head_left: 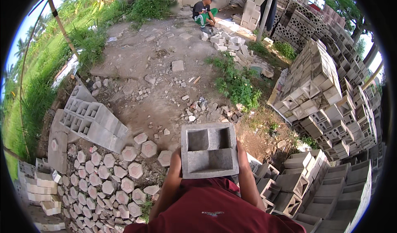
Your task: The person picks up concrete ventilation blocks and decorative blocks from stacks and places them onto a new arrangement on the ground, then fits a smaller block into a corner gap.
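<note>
I hold a grey hollow block [210, 151] out in front of my body, its left wall against my left fingers [177, 158] and its right wall against my right fingers [241, 154]. They are spread as wide as the block and closed on it from both sides; how the tips curl underneath or behind, I cannot tell. Gripping opposite walls seems sensible: the weight should share evenly between both arms and the block sits level. Its openings, two small above one wide, face up toward me, so I can look into all three. The lower edge comes close over my maroon shirt [215, 206], which probably eases the load on my arms.

Left of the block, a slanting stack of hollow blocks [108, 121] rests on the ground, set close together, perhaps so they steady each other. Below that stack and left of my block, hexagonal pavers [135, 170] lie in a loose spread. Right of my block, more hollow blocks [304, 162] stand in rows, and beyond them rises a tall pile [310, 78], packed tightly, likely to save ground. Far beyond my block, a co-worker [202, 11] squats near pale broken pieces [229, 43].
</note>
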`<move>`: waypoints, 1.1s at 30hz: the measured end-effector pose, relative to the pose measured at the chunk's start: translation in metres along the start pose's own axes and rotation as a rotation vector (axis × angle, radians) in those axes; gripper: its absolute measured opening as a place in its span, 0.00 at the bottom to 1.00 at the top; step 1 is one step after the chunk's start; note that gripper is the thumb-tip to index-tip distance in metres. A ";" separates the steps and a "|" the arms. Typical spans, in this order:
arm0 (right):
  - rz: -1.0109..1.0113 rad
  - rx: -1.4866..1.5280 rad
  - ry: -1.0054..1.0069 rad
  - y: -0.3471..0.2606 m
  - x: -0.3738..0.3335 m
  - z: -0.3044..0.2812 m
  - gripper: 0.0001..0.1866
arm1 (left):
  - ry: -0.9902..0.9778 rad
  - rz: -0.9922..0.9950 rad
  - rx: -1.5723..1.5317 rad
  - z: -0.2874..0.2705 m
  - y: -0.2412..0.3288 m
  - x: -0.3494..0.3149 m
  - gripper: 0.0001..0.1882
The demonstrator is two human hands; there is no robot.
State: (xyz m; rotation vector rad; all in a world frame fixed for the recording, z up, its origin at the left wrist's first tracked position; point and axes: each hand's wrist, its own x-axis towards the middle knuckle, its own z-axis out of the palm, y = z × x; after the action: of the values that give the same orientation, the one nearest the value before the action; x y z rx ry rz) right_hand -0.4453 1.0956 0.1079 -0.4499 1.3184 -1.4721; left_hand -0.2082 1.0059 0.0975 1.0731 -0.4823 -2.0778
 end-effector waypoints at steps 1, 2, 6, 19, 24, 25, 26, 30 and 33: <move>-0.018 -0.020 -0.044 -0.007 0.020 0.010 0.28 | 0.028 0.045 -0.002 0.001 0.010 0.009 0.18; 0.013 -0.005 -0.023 -0.014 0.041 0.022 0.29 | 0.055 0.090 -0.004 0.001 0.021 0.019 0.18; 0.143 -0.086 -0.168 -0.043 0.130 0.039 0.30 | 0.152 0.197 0.017 0.020 0.048 0.066 0.17; 0.232 -0.280 -0.508 -0.080 0.324 0.103 0.33 | 0.425 0.408 -0.075 0.055 0.089 0.158 0.17; 0.318 -0.209 -0.578 -0.090 0.356 0.153 0.32 | 0.518 0.459 -0.042 0.037 0.113 0.187 0.17; 0.337 -0.195 -0.580 -0.091 0.363 0.166 0.32 | 0.553 0.489 -0.009 0.032 0.119 0.195 0.16; 0.318 -0.205 -0.599 -0.095 0.368 0.180 0.32 | 0.587 0.516 0.026 0.026 0.125 0.204 0.16; 0.301 -0.317 -0.594 -0.070 0.435 0.211 0.33 | 0.588 0.467 -0.077 0.013 0.171 0.237 0.17; 0.109 -0.321 -0.650 -0.053 0.472 0.251 0.34 | 0.555 0.557 0.039 -0.024 0.197 0.275 0.17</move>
State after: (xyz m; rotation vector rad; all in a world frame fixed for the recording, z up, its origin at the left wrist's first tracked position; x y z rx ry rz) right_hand -0.4382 0.5600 0.0685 -0.9575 1.0222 -0.9026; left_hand -0.2071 0.6691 0.0558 1.2988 -0.4694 -1.2293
